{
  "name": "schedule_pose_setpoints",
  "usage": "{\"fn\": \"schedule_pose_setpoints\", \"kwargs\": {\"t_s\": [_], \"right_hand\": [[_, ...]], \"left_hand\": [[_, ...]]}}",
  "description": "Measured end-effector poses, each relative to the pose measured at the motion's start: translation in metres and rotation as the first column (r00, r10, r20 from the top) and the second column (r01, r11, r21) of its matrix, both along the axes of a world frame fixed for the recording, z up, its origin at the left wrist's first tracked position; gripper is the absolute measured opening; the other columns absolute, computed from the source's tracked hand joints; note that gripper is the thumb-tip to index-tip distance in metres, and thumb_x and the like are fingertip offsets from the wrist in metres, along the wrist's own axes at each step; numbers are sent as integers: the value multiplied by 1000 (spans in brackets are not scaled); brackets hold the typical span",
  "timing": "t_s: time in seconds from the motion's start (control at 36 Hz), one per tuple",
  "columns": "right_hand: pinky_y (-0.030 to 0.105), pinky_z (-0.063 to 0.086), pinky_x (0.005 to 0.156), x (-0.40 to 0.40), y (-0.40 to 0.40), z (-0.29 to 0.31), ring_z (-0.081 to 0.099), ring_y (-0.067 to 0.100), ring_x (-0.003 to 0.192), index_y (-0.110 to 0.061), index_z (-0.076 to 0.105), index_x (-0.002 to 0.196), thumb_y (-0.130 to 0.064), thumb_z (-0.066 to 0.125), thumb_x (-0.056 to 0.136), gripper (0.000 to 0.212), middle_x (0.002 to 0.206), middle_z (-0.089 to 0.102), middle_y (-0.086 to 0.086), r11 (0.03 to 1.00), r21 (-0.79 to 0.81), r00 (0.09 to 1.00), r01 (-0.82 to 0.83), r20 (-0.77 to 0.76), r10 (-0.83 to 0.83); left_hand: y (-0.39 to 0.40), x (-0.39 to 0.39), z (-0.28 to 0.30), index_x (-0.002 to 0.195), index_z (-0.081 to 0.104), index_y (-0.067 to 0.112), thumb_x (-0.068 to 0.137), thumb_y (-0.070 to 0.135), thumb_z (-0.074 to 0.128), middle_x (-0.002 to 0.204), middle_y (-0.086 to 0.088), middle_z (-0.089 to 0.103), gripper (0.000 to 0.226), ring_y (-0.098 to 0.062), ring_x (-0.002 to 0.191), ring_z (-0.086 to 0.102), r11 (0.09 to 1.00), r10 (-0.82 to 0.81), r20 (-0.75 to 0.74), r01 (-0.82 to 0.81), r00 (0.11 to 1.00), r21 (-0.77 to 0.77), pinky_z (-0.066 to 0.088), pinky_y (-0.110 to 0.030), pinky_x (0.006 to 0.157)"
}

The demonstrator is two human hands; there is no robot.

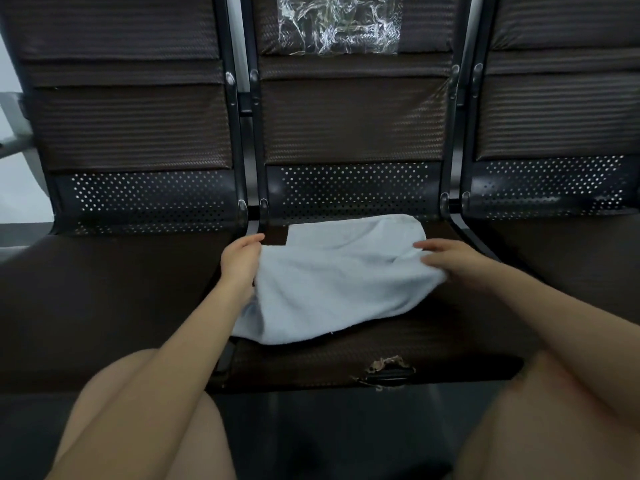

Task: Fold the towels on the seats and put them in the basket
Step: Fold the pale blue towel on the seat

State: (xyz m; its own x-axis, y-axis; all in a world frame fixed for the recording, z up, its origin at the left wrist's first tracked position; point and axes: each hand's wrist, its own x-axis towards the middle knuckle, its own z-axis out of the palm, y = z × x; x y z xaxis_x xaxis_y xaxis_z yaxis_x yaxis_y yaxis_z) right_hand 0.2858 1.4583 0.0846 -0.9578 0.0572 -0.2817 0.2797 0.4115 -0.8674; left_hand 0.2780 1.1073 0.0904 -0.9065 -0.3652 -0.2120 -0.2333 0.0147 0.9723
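pale towel lies between the hands, left hand gripping its edge, right hand resting flat-fingered on it, likely to steady a fold.

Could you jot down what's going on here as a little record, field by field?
place: middle seat in a row of dark seats
towel: pale towel, partly folded, lying on the seat
left hand: left hand grips the towel's left edge
right hand: right hand rests on the towel's right side, fingers straight
basket: not in view
seat damage: torn front edge
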Motion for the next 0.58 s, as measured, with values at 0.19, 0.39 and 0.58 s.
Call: {"fn": "schedule_pose_setpoints", "kwargs": {"t_s": [0.19, 0.39, 0.58], "right_hand": [[23, 57, 60, -13, 1, 27, 60, 20, 90, -10, 44, 139, -5, 46, 99, 41, 118, 57, 11, 785, -566, 961, 252, 53, -271], [35, 46, 84, -15, -16, 6, 58, 23, 102, -3, 54, 122, -19, 55, 96, 30, 121, 60, 12, 876, -430, 965, 219, 225, -131], [40, 37, 101, -10, -20, -4, 32, 29, 140, -14, 27, 152, -30, 62, 93, 70, 157, 25, 6, 984, 166, 976, -64, 217, 27]], "left_hand": [[-6, -6, 3, 123, 64, 17, 92, 9, 60, 110, -6, 66, 32, -19, 95, 63, 925, 50, 108, -87, 993, 370, 53, -32, 76], [11, 7, -8, 129, 56, 8, 96, 21, 56, 121, -10, 61, 36, -25, 100, 59, 962, -237, 214, 199, 948, 186, 48, -31, 74], [12, 16, -16, 150, 30, 16, 98, 40, 50, 153, -6, 33, 61, -25, 132, 42, 838, -348, 309, 441, 885, -321, 39, -32, 98]]}}
